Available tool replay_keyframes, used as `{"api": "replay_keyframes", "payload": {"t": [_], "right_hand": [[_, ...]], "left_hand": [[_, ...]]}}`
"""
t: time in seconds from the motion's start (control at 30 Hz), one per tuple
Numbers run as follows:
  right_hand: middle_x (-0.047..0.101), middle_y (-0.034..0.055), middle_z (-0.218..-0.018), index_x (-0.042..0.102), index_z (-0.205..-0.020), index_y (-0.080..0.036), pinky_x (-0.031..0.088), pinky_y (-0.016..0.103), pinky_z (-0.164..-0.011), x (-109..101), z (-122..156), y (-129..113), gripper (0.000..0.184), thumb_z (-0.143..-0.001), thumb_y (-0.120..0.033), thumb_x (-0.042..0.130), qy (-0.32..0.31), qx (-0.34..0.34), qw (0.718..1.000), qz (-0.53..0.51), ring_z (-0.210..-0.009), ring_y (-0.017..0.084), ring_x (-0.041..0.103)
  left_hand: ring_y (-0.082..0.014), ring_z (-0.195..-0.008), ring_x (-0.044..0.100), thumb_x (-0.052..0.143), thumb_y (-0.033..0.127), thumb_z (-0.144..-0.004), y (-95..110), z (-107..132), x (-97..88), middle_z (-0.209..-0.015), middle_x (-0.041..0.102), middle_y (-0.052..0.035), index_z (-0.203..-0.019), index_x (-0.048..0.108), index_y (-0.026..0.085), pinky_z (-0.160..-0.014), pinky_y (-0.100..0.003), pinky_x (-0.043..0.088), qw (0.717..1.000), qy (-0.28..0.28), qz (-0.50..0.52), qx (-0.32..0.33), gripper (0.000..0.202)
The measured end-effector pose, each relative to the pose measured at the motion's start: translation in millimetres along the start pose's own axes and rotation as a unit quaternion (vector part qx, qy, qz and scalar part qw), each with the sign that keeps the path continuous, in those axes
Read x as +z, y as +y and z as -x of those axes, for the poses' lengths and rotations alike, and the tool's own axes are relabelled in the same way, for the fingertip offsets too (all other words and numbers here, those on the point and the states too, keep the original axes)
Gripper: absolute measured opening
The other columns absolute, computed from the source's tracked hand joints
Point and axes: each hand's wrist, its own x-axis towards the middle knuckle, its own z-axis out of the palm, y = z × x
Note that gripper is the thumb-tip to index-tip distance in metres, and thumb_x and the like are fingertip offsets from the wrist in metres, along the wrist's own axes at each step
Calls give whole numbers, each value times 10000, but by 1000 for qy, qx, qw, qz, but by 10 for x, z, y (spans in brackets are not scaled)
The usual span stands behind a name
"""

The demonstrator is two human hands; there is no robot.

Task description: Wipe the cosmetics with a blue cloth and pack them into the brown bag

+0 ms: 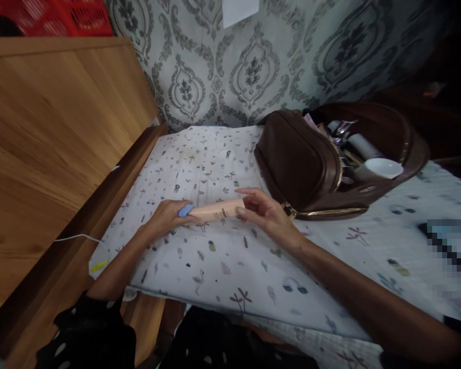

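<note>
A peach-coloured squeeze tube [217,210] with small dark print and a blue cap [185,210] lies level between my hands, just above the patterned sheet. My left hand [165,215] is closed around the blue cap end. At the other end, my right hand [263,210] pinches the tube's tip with thumb and fingers, its index finger stretched out above. Close behind my right hand stands an unzipped brown leather bag [292,154]. Inside it are a white cup-like container [380,168], a pale cylinder [364,146] and other small items.
A white sheet [200,154] printed with palms and pineapples covers the surface. A wooden panel [61,128] rises on the left, with a red plastic basket [61,18] on top. Patterned wallpaper [249,72] is behind. A thin white cable [79,236] lies at the left.
</note>
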Motion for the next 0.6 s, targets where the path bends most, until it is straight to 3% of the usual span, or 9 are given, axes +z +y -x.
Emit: {"api": "replay_keyframes", "payload": {"t": [0.07, 0.13, 0.27, 0.37, 0.47, 0.53, 0.6], "right_hand": [[631, -3, -815, 634, -1121, -225, 530, 297, -659, -9, -2, 10, 441, -774, -477, 735, -15, 5, 1000, 10, -693, 136, 594], [633, -3, -774, 646, -1077, -206, 519, 293, -639, -17, -9, 26, 437, -771, -505, 731, -13, 20, 1000, 15, -659, 132, 589], [611, -21, -651, 630, -996, -184, 497, 275, -577, -23, -24, 48, 439, -771, -551, 716, 6, 46, 999, 26, -566, 123, 570], [598, -31, -603, 612, -953, -181, 478, 265, -536, -19, -25, 50, 450, -769, -581, 705, 8, 46, 998, 39, -520, 122, 555], [575, -36, -606, 590, -834, -193, 469, 259, -521, -8, -20, 44, 437, -760, -607, 705, 14, 25, 999, 44, -519, 116, 539], [553, -40, -600, 557, -748, -201, 466, 258, -522, -2, -19, 40, 444, -747, -615, 718, 22, 15, 999, 46, -526, 114, 532], [546, -40, -583, 544, -715, -205, 460, 260, -516, -1, -20, 40, 456, -735, -622, 726, 27, 18, 998, 54, -517, 116, 524]], "left_hand": [[-101, -553, 445, 482, 645, -913, -36, -21, -31, -577, 473, 56, -654, 455, 181, -543, -222, 293, 1000, -20, -4, -6, 532], [-116, -582, 476, 462, 607, -943, -22, -37, -44, -625, 534, 37, -692, 496, 180, -565, -231, 312, 998, -4, -67, -7, 497], [-214, -818, 586, 401, 543, -991, 186, -98, 39, -873, 669, -72, -908, 611, 171, -597, -269, 361, 960, 129, -249, -21, 435], [-250, -944, 585, 357, 547, -999, 463, -181, 225, -994, 680, -120, -1061, 624, 149, -657, -300, 427, 935, 205, -285, 39, 483], [-255, -1014, 586, 337, 567, -998, 745, -258, 455, -1110, 666, -149, -1242, 548, 105, -800, -352, 458, 935, 198, -254, 149, 564], [-271, -1062, 585, 349, 556, -999, 852, -286, 563, -1162, 652, -170, -1318, 483, 73, -842, -388, 445, 938, 177, -247, 169, 594], [-282, -1059, 594, 365, 531, -1004, 848, -289, 598, -1154, 657, -169, -1324, 471, 69, -848, -411, 436, 945, 151, -247, 150, 571]]}}
